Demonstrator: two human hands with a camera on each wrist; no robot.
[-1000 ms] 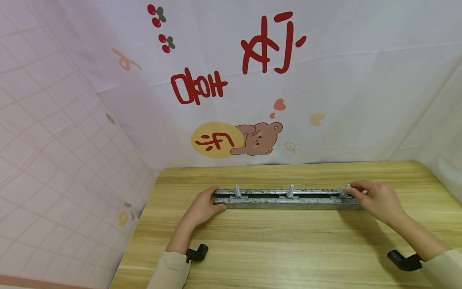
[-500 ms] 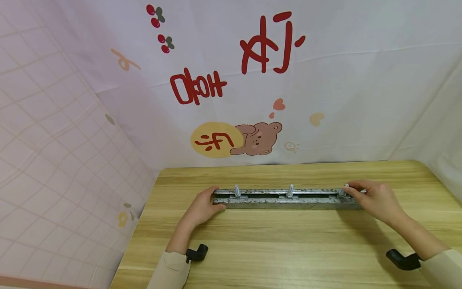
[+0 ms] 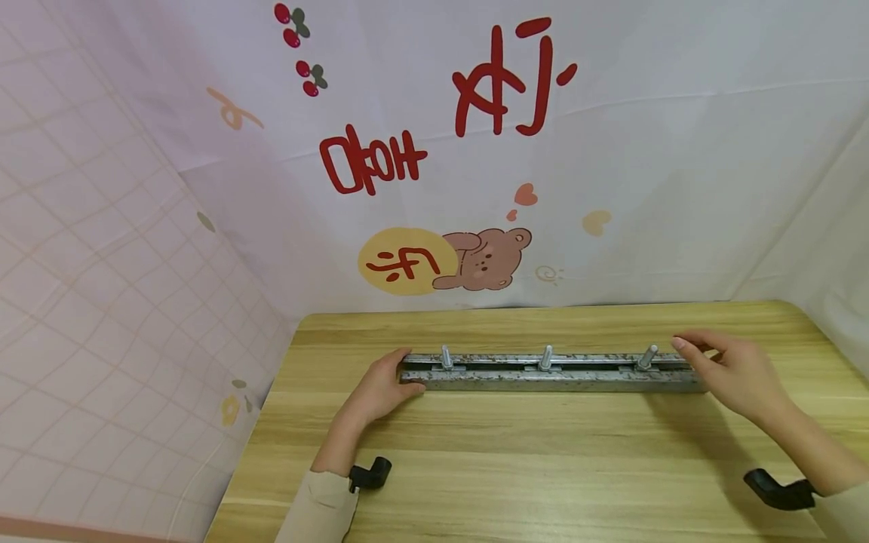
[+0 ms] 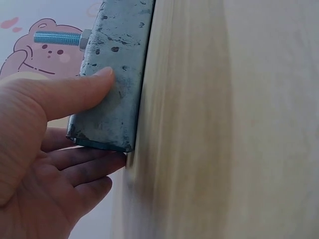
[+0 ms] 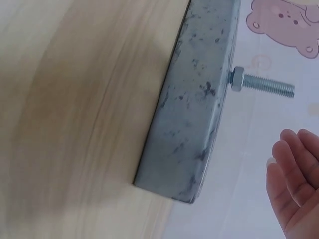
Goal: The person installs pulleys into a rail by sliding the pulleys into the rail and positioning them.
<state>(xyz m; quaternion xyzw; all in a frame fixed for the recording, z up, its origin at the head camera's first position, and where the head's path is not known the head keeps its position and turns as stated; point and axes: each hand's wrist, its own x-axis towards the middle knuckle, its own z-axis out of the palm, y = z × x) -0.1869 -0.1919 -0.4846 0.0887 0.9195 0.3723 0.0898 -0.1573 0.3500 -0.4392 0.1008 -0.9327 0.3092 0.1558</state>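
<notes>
A long speckled metal channel [image 3: 516, 382] lies across the table, its slot facing up. Three bolts stand up from the slot: a left bolt [image 3: 446, 358], a middle bolt [image 3: 546, 359] and a right bolt [image 3: 648, 357], which leans a little to the right. A hex nut [image 5: 238, 78] sits low on the right bolt. My left hand [image 3: 382, 386] grips the channel's left end, thumb [image 4: 89, 92] on the near side. Beside the channel's right end, my right hand [image 3: 743, 377] hovers with nothing in it, fingers loosely extended and apart from the bolt.
The wooden table [image 3: 516, 467] stretches in front of the channel. Behind it hangs a white cloth [image 3: 652, 151] printed with a bear and red characters. A black wrist mount [image 3: 371, 473] sits on the left wrist, another black mount [image 3: 779, 490] on the right.
My right hand has let go of the right bolt and moved up and to the right. The bolt had shifted slightly left under the fingers. My left hand stays on the channel.
</notes>
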